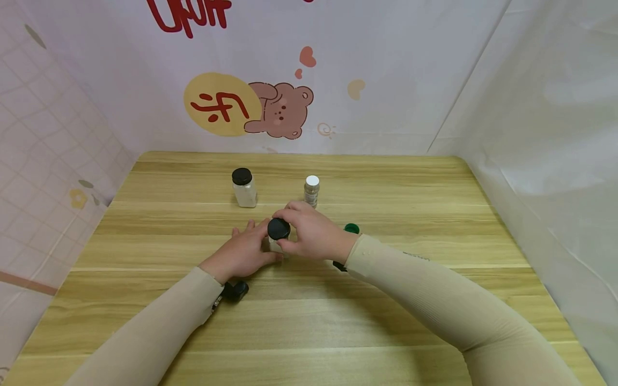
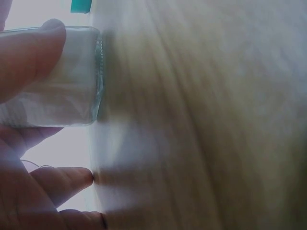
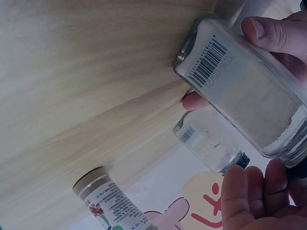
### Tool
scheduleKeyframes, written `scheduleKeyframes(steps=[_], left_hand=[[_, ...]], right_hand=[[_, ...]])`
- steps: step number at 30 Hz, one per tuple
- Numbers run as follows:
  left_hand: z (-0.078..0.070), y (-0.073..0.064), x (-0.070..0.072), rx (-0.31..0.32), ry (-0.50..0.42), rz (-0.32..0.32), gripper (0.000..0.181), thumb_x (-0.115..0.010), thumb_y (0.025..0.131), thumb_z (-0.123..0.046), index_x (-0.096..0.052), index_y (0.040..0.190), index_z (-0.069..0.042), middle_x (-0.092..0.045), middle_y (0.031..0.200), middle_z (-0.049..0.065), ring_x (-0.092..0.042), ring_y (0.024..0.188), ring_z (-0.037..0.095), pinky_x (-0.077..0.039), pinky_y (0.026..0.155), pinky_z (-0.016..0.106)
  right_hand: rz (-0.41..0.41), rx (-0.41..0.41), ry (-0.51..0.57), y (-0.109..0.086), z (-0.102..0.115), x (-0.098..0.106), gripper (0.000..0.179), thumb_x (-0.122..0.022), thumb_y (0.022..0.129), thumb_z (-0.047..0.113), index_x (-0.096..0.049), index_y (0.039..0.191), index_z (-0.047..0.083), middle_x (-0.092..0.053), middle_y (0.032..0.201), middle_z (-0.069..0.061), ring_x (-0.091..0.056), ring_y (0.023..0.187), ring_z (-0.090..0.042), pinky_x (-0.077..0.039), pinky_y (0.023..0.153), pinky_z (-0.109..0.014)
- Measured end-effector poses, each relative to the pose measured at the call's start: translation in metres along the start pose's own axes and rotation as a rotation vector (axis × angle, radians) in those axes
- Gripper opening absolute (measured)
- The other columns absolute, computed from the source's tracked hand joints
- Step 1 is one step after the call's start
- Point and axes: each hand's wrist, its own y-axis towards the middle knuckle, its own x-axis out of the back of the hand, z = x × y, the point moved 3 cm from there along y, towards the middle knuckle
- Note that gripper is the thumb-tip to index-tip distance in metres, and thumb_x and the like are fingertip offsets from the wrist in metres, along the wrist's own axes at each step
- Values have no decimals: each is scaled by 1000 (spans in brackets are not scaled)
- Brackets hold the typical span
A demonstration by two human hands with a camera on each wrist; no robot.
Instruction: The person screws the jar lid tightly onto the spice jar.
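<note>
A square clear glass jar (image 3: pixel 252 91) with pale powder inside and a black lid (image 1: pixel 278 229) stands on the table between both hands. My left hand (image 1: pixel 245 251) grips the jar's body low down, thumb on one side and fingers on the other. From above, my right hand (image 1: pixel 311 229) holds the black lid between thumb and fingers. The right wrist view shows a barcode and a printed date on the jar's side. Close up in the left wrist view, the left thumb (image 2: pixel 33 57) presses the glass.
Behind the hands stand a similar black-lidded jar (image 1: pixel 246 192) and a small white-capped bottle (image 1: pixel 311 191) with a printed label. A green-topped container (image 1: pixel 351 228) is partly hidden behind the right wrist. White printed sheets (image 1: pixel 386 69) surround the wooden table (image 1: pixel 309 321).
</note>
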Motion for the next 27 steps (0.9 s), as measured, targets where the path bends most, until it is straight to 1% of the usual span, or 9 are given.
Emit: scheduleKeyframes(steps=[6,20,27], left_hand=[[0,0,0,-2,3,-1,87,-75,97,-45,-27,168,-30,-27,172,22,-14,154,63,-7,115,87],[-1,-1,0,6,-5,-4,87,-75,97,-43,-27,168,-29,-27,173,19,-15,154,63,-6,116,86],[0,-1,0,2,-4,-7,87,-76,97,-43,-27,168,-29,-27,173,18,-15,154,62,-6,116,86]], right_hand=[[6,1,12,0,0,0,44,-77,95,25,-67,134,6,-63,114,-4,-56,104,-17,-53,93,-30],[17,26,38,1,-4,-2,45,-77,94,22,-66,135,7,-63,119,-5,-57,111,-17,-53,101,-33],[15,40,48,0,-4,-1,45,-77,94,21,-65,136,6,-64,120,-5,-58,112,-17,-53,101,-33]])
